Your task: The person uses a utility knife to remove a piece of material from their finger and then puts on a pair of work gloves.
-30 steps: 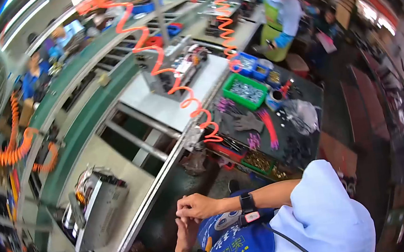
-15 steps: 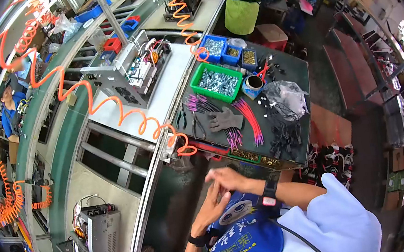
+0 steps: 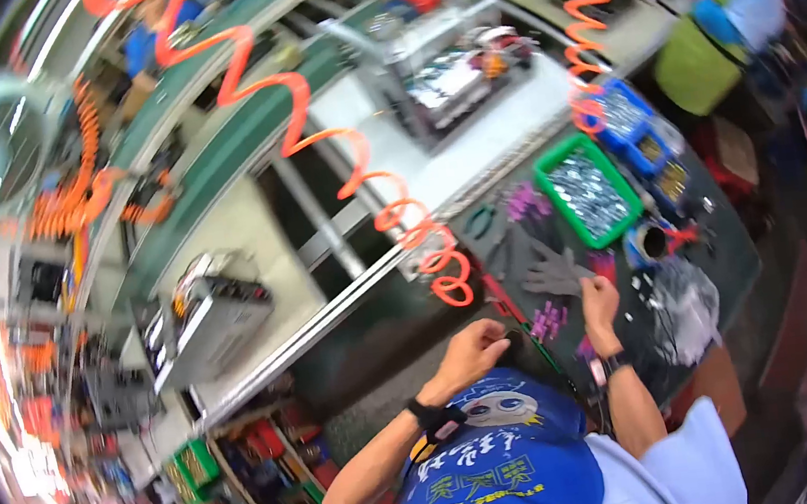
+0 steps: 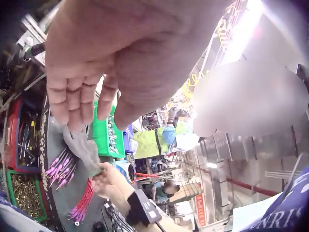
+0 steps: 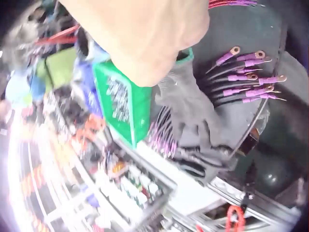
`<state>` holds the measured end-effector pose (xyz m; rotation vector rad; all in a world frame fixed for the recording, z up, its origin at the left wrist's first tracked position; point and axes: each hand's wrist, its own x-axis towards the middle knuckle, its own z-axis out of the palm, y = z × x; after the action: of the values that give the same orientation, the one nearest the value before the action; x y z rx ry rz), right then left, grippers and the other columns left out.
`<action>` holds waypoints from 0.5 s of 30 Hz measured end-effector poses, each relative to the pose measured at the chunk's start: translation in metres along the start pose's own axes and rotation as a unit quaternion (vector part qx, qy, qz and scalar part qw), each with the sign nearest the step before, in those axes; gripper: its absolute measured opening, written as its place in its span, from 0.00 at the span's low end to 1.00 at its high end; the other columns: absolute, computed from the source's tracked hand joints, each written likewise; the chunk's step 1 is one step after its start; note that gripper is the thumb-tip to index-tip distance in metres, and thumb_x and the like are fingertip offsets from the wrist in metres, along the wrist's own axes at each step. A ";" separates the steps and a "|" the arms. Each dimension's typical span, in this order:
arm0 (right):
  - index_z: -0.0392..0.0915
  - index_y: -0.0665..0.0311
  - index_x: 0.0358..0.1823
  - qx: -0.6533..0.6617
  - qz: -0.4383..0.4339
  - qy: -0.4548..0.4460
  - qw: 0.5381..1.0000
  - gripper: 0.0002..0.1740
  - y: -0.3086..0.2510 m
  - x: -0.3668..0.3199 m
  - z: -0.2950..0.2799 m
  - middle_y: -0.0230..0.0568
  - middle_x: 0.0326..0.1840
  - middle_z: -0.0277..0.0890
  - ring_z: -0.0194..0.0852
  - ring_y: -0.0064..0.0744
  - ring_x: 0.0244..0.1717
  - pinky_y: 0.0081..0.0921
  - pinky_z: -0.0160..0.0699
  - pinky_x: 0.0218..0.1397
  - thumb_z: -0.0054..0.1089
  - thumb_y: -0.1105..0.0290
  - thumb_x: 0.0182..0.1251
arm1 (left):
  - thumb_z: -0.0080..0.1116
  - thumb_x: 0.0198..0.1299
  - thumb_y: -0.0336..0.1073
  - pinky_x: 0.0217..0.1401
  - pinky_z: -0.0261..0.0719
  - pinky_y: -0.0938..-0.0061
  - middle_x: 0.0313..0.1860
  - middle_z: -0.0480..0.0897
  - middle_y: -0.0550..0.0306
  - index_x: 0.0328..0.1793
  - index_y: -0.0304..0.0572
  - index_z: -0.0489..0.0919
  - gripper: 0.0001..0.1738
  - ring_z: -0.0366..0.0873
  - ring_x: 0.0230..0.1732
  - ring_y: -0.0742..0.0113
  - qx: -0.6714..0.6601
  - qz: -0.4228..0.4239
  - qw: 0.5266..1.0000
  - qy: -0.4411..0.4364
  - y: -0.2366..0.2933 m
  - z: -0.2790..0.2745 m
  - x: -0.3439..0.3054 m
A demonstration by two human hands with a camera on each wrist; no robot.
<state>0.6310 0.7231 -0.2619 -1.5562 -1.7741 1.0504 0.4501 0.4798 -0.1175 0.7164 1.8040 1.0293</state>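
Observation:
My right hand (image 3: pixel 602 310) pinches the cuff of a grey work glove (image 3: pixel 552 272) over the dark bench. In the right wrist view the same glove (image 5: pixel 186 99) hangs from under the hand (image 5: pixel 149 38), its fingers splayed. My left hand (image 3: pixel 473 352) is in front of the blue apron, bare and empty, fingers loosely bent; the left wrist view shows that hand (image 4: pixel 120 63) large and close. Around the glove lie black cables with purple-sleeved ring terminals (image 5: pixel 246 79), a red cable bundle (image 4: pixel 82 208) and pliers (image 3: pixel 479 223).
A green bin (image 3: pixel 589 191) of metal fasteners stands beyond the glove, with blue bins (image 3: pixel 631 118) behind. A clear plastic bag (image 3: pixel 684 308) lies at the right. Orange coiled hoses (image 3: pixel 296 114) hang over the conveyor, which carries open metal-cased units (image 3: pixel 215 320). Another person (image 3: pixel 703 64) stands at the far right.
My hands were together in front of the apron and have come apart. The right hand has reached to the bench and taken hold of the glove. The head view has swung.

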 end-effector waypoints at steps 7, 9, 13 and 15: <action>0.81 0.70 0.39 0.189 0.044 -0.339 0.921 0.13 -0.164 -0.095 -0.035 0.29 0.31 0.77 0.74 0.18 0.32 0.21 0.77 0.37 0.59 0.65 0.78 | 0.69 0.60 0.42 0.46 0.82 0.53 0.40 0.85 0.38 0.46 0.34 0.81 0.18 0.85 0.43 0.39 0.140 0.147 0.970 0.131 0.044 0.013 0.005; 0.80 0.70 0.56 0.166 -0.042 -0.407 0.897 0.17 -0.155 -0.111 -0.027 0.36 0.39 0.85 0.83 0.21 0.38 0.21 0.81 0.44 0.46 0.65 0.85 | 0.65 0.62 0.44 0.46 0.80 0.48 0.38 0.85 0.37 0.44 0.35 0.80 0.17 0.83 0.44 0.34 0.161 0.144 0.966 0.139 0.042 0.006 -0.003; 0.78 0.76 0.63 0.219 0.066 -0.510 0.829 0.20 -0.197 -0.147 -0.017 0.40 0.51 0.84 0.84 0.25 0.49 0.24 0.81 0.56 0.42 0.72 0.82 | 0.68 0.50 0.37 0.33 0.85 0.53 0.28 0.87 0.41 0.32 0.40 0.86 0.09 0.88 0.32 0.45 0.327 0.080 0.930 0.149 0.028 -0.017 -0.033; 0.79 0.74 0.62 0.194 0.027 -0.549 0.813 0.19 -0.188 -0.167 0.004 0.38 0.50 0.85 0.84 0.22 0.49 0.22 0.80 0.52 0.43 0.73 0.80 | 0.72 0.47 0.41 0.34 0.85 0.58 0.29 0.88 0.46 0.29 0.43 0.87 0.10 0.90 0.33 0.50 0.376 0.039 0.907 0.184 0.022 -0.031 -0.054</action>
<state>0.5539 0.5541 -0.0928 -0.7089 -1.9182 2.4805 0.4456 0.4363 -0.0679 1.1082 2.5614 0.5021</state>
